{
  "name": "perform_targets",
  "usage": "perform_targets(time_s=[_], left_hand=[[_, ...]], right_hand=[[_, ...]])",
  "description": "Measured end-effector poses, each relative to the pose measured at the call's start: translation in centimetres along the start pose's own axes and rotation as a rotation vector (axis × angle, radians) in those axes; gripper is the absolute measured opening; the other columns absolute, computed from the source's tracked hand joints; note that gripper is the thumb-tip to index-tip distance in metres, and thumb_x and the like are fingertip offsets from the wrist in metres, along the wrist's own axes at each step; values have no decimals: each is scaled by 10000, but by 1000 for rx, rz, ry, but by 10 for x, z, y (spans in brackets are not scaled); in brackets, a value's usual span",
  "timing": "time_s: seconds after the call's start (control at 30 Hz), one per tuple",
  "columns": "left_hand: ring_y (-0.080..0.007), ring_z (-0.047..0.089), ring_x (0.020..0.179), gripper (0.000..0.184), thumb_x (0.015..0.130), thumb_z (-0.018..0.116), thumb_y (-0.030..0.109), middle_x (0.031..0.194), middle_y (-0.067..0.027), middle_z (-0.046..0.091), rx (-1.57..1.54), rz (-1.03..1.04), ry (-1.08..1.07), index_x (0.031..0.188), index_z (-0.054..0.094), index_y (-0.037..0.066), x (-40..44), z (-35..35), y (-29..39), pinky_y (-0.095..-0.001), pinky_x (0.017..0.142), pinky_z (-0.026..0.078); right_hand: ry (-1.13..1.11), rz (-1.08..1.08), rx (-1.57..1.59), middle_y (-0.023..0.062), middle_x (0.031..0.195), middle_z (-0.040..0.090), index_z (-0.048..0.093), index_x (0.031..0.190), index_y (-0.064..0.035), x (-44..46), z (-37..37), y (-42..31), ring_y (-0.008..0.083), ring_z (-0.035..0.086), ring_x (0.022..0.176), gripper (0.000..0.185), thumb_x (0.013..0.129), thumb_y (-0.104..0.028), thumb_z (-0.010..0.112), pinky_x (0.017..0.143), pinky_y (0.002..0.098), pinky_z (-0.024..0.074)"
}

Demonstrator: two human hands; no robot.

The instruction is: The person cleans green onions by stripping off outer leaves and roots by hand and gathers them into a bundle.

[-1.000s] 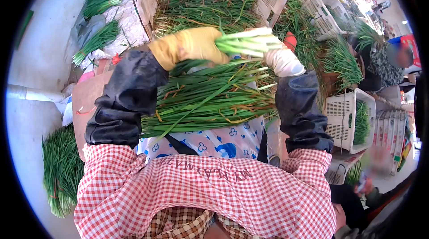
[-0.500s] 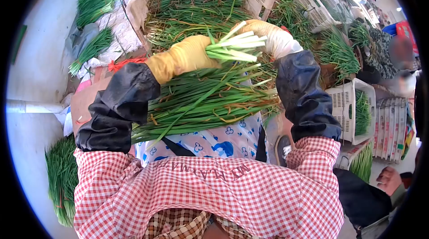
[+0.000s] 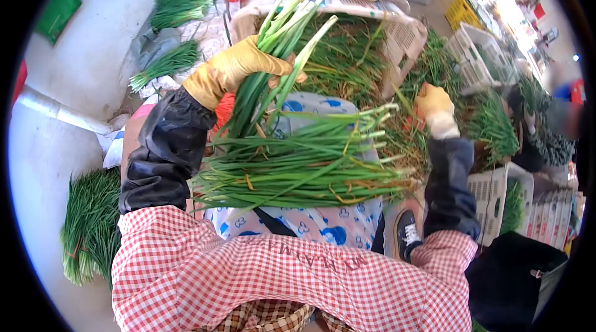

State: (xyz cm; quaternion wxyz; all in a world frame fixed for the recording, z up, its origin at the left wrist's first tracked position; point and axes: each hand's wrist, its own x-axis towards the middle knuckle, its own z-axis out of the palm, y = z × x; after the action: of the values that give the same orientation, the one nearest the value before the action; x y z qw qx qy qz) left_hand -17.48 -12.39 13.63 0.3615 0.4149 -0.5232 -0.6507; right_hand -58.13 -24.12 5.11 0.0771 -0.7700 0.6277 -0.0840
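Wrapped round a bunch of green stalks with white ends [image 3: 282, 28], my yellow-gloved left hand [image 3: 257, 71] holds it upright, white ends up. My gloved right hand [image 3: 433, 105] is closed at the right, over loose leaves; a thin yellow-green leaf shows beside its fingers, and it looks pinched on it. A pile of long green stalks [image 3: 304, 170] lies across my lap, on the patterned apron [image 3: 298, 223], below and between my hands. Behind the pile stands a large white crate [image 3: 403, 43] with loose green leaves in it.
Tied green bundles [image 3: 90, 226] lie at the left, and more [image 3: 164, 65] on white sacking at the upper left. White baskets [image 3: 487, 198] stand at the right. Another person's dark clothing [image 3: 518, 276] shows at the lower right. My shoe [image 3: 408, 233] is below the right arm.
My left hand has tipped the bunch from sideways to upright. My right hand has moved away from the bunch, right and down. The camera view has shifted.
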Motion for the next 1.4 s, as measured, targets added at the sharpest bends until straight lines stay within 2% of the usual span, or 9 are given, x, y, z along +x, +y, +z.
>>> perform_targets(time_s=[0.1, 0.27, 0.5, 0.7, 0.8, 1.03, 1.23, 1.27, 1.4], left_hand=[[-100, 562, 571, 218, 795, 698, 54, 883, -161, 692, -40, -27, -25, 977, 597, -11, 16, 16, 2, -248, 559, 487], [-112, 539, 534, 205, 748, 748, 93, 695, -30, 626, -34, -59, -38, 922, 667, 21, 39, 36, -16, -266, 511, 438], [-95, 567, 563, 230, 780, 709, 77, 856, -111, 697, 3, -157, -121, 988, 643, 3, 40, 15, -29, -244, 536, 478], [-113, 566, 560, 205, 788, 710, 100, 813, -113, 680, -147, -78, -24, 950, 632, 0, 21, -20, -40, -262, 503, 479], [-115, 563, 544, 223, 789, 713, 91, 755, -59, 635, -185, -86, -25, 977, 618, 18, 18, -30, -31, -247, 519, 473], [-98, 567, 557, 232, 796, 701, 89, 824, -73, 664, -101, -49, -59, 1002, 629, 9, 27, -14, -14, -263, 523, 501], [-97, 579, 585, 228, 823, 675, 140, 782, -66, 670, -37, 13, 36, 981, 658, -24, 19, -25, -4, -233, 548, 470], [-106, 581, 583, 223, 823, 673, 135, 775, -70, 668, 18, 118, 105, 976, 658, -26, 13, -38, 19, -239, 550, 472], [-128, 584, 582, 226, 813, 679, 125, 781, -84, 662, 11, 254, 231, 979, 647, -25, -9, -40, 60, -253, 558, 478]], right_hand=[[-236, 46, 944, 63, 837, 681, 664, 1052, -46, -40, -35, -110, 125, 606, 680, 385, 883, -389, 615, 612, 251, 476], [-375, -93, 1137, 21, 768, 643, 642, 1049, 7, -53, -39, -173, 72, 562, 645, 240, 917, -189, 603, 532, 200, 431], [-516, 18, 1092, 33, 750, 650, 661, 991, 17, -49, -38, -164, 92, 566, 600, 191, 885, -132, 603, 548, 220, 442], [154, 113, 12, 181, 859, 683, 708, 968, -104, -12, -47, -84, 301, 675, 803, 309, 810, -305, 536, 721, 354, 511], [-17, 423, -470, 110, 1018, 703, 704, 1017, -105, 13, -42, -25, 281, 678, 962, 246, 823, -221, 607, 779, 419, 532], [495, -162, -204, 141, 881, 660, 648, 920, -101, -14, -37, -83, 361, 636, 783, 223, 893, -297, 546, 706, 459, 511], [-339, -771, -20, 143, 881, 653, 668, 940, -79, -80, 39, -156, 325, 627, 827, 224, 866, -251, 546, 745, 439, 503], [-171, -907, 170, 133, 880, 645, 671, 938, -84, -109, 65, -170, 315, 624, 839, 212, 849, -232, 549, 733, 432, 495], [-459, -709, 485, 144, 1083, 642, 645, 1086, -29, -111, 55, -161, 287, 609, 1015, 286, 910, -241, 566, 904, 354, 467]])
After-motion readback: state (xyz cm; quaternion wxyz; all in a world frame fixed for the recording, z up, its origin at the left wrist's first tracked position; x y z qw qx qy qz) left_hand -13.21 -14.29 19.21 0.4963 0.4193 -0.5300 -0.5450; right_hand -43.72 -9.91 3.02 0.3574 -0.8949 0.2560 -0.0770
